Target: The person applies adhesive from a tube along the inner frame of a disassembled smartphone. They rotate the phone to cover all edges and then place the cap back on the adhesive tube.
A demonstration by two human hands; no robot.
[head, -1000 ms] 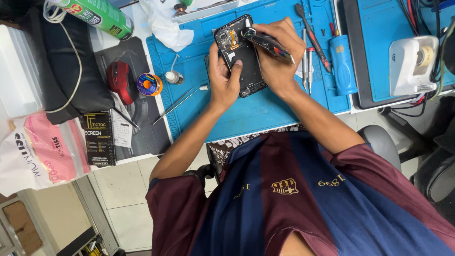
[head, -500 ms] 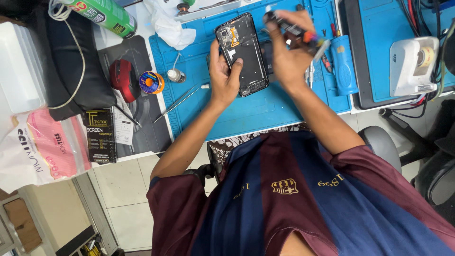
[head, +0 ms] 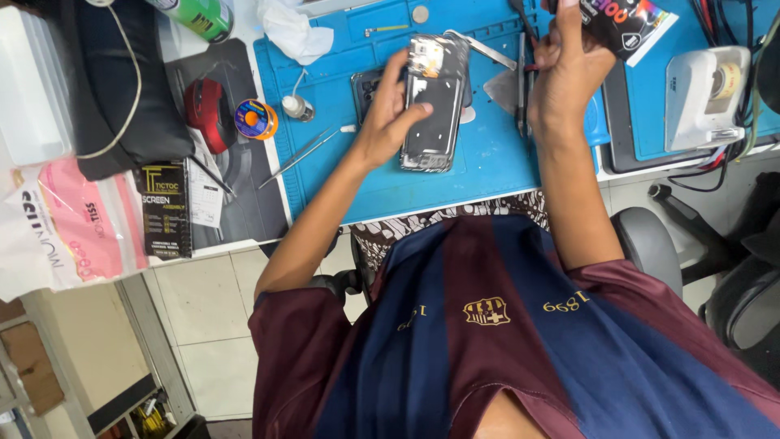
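Presently left hand [head: 388, 122] grips the opened black smartphone with exposed internals [head: 435, 106], tilted above the blue silicone work mat [head: 357, 183]; right hand [head: 565, 69] pinches a glossy black packet [head: 621, 20]. One-handed hold looks loose; phone could slip onto the metal tweezers [head: 305, 153].

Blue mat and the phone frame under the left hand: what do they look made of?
Blue mat: probably silicone or rubber, matte, with moulded compartments along its top edge. Phone frame under the left hand: seemingly metal with dark plastic or glass, judging by its shiny silvery edges.
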